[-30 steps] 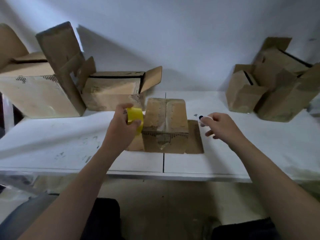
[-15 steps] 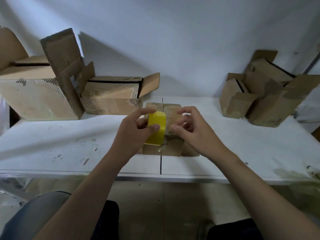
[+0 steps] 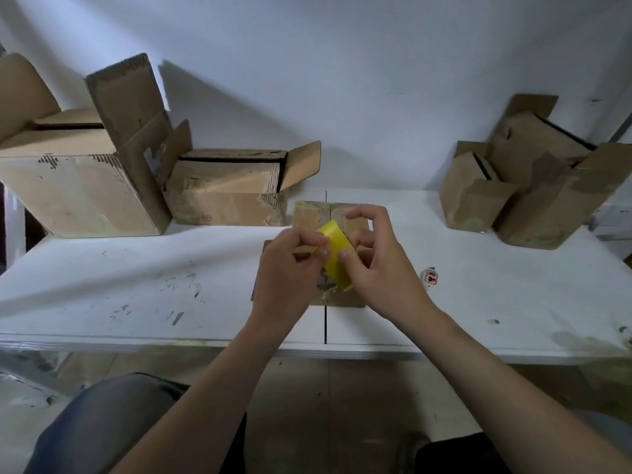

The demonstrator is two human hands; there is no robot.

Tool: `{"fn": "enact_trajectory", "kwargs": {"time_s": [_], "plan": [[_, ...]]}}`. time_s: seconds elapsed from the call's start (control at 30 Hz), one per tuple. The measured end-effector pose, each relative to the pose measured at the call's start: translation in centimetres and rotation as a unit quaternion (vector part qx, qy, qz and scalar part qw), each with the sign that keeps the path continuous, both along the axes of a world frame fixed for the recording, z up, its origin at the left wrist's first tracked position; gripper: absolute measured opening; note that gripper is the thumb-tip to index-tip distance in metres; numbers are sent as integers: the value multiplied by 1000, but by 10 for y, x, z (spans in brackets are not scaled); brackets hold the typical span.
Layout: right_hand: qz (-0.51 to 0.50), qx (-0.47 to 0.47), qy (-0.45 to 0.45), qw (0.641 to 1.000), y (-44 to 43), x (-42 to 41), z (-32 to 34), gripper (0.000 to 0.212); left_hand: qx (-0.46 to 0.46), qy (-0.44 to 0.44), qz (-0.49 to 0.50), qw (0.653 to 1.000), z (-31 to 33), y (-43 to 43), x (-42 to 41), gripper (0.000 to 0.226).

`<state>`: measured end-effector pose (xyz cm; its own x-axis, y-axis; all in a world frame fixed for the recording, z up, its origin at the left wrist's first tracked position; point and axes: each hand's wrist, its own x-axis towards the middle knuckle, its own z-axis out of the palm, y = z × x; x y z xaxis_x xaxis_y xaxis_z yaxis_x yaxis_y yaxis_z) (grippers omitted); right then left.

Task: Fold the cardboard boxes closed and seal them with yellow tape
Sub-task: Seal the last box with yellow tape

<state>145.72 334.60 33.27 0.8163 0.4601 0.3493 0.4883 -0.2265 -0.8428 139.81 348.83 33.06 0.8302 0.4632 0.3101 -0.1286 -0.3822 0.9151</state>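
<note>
Yellow tape roll (image 3: 337, 258) is pinched at frame centre between the curled fingers of the left hand (image 3: 287, 268) and right hand (image 3: 379, 265), over a small cardboard box (image 3: 318, 213) on the white table (image 3: 136, 285); open cartons (image 3: 78, 193) are seen at upper left, more boxes (image 3: 547, 193) at right.

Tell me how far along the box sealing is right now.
Done: top flaps of the center box look folded shut. In hand: left hand and right hand both grip the yellow tape roll above it; no yellow strip shows on it yet. Left: taping it, then the open boxes at left and right, flaps up.
</note>
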Motion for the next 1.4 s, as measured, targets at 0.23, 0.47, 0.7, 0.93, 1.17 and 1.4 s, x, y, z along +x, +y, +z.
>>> {"fn": "enact_trajectory", "kwargs": {"time_s": [0.23, 0.47, 0.7, 0.93, 1.17, 1.4], "plan": [[17, -90, -81, 993, 1, -5, -1, 49, -42, 48, 26, 998, 3, -4, 0, 30], [86, -77, -109, 987, -11, -2, 4, 46, 28, 41, 1, 999, 15, 13, -3, 20], [120, -63, -105, 985, -26, -1, 4, 80, -112, 63, -8, 992, 23, 30, -3, 7], [98, -155, -211, 960, -47, 13, 19, 47, -144, 47, 12, 988, 9, 20, 3, 7], [100, -217, -216, 947, -71, 28, 22, 45, -172, 47, 37, 983, 5, 26, 11, 6], [107, -192, -213, 952, -97, 43, 20, 37, -178, 69, 42, 981, -14, 40, 14, 10]]}}
